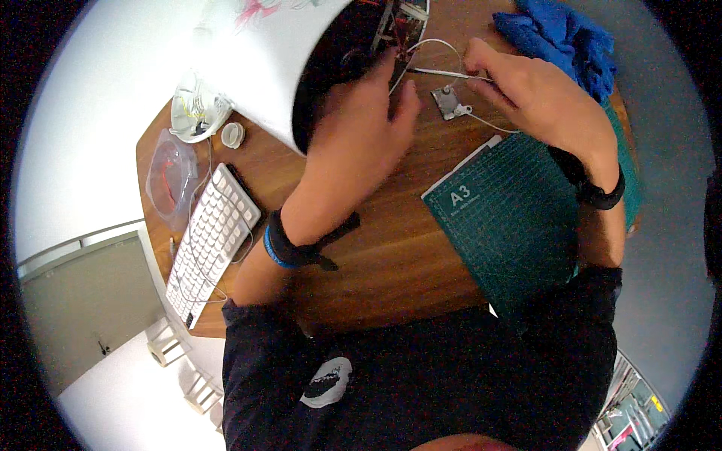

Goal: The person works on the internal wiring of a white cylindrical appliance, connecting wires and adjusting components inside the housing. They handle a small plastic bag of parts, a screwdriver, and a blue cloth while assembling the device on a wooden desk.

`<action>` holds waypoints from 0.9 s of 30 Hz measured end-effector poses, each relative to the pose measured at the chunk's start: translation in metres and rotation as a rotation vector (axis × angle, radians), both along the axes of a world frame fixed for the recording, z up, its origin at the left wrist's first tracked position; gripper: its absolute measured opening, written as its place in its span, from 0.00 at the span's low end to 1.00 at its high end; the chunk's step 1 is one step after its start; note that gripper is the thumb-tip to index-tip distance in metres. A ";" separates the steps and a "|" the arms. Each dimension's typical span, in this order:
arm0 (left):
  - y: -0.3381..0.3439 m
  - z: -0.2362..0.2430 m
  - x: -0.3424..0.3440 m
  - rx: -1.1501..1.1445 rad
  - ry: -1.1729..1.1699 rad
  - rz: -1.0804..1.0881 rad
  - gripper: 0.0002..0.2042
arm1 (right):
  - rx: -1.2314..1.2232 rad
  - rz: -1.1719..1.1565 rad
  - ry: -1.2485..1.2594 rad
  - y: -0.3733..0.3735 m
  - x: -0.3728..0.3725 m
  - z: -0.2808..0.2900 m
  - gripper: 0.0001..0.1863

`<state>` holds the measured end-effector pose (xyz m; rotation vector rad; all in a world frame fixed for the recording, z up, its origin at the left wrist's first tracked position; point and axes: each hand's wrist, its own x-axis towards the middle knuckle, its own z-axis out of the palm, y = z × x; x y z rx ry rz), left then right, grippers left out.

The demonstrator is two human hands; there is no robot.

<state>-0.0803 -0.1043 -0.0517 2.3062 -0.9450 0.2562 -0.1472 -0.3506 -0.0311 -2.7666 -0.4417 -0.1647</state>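
Note:
At the top of the table stands a large white housing (259, 71) with a dark hollow and metal and electronic parts (402, 26) at its right edge. My left hand (368, 116) is at that hollow, slightly blurred. Its thumb and index finger are apart; its other fingers are partly lost in the dark. My right hand (538, 94) is closed, its fingertips pinching a thin white cable (444, 73) that runs left to the housing's parts. Just below the cable is a small metal plate (449, 103) with a white wire attached, close to the right hand.
A green cutting mat (504, 218) covers the table's right side, with a blue cloth (560, 37) beyond it. On the left are a white keyboard (213, 244), a clear plastic packet (171, 177), a small white cap (233, 135) and a white bowl-like part (197, 113) with wires.

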 end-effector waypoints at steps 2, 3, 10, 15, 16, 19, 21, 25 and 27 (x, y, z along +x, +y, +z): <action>0.001 0.001 -0.002 0.016 0.000 0.010 0.17 | -0.010 -0.009 -0.046 0.004 0.000 -0.004 0.08; 0.000 0.002 -0.002 0.017 0.020 0.007 0.17 | -0.019 -0.011 -0.064 0.004 0.000 -0.006 0.08; -0.001 0.011 -0.003 0.044 0.127 0.005 0.16 | -0.019 0.014 -0.119 0.012 0.000 0.002 0.06; -0.001 0.002 0.002 -0.015 0.029 -0.037 0.16 | -0.060 -0.042 -0.103 0.021 -0.003 0.011 0.07; -0.001 0.001 0.003 -0.019 0.011 -0.042 0.16 | -0.068 -0.050 -0.114 0.020 -0.003 0.008 0.07; 0.000 0.001 0.003 -0.028 -0.003 -0.056 0.17 | -0.076 -0.060 -0.147 0.017 -0.004 0.001 0.08; 0.000 0.001 0.003 -0.027 -0.010 -0.054 0.17 | -0.066 -0.049 -0.168 0.017 -0.004 0.002 0.08; 0.000 0.002 0.002 0.014 0.025 -0.033 0.18 | -0.078 -0.068 -0.144 0.020 -0.007 0.008 0.08; 0.000 0.001 0.002 -0.005 0.023 -0.032 0.17 | -0.110 -0.065 -0.112 0.026 -0.007 0.016 0.08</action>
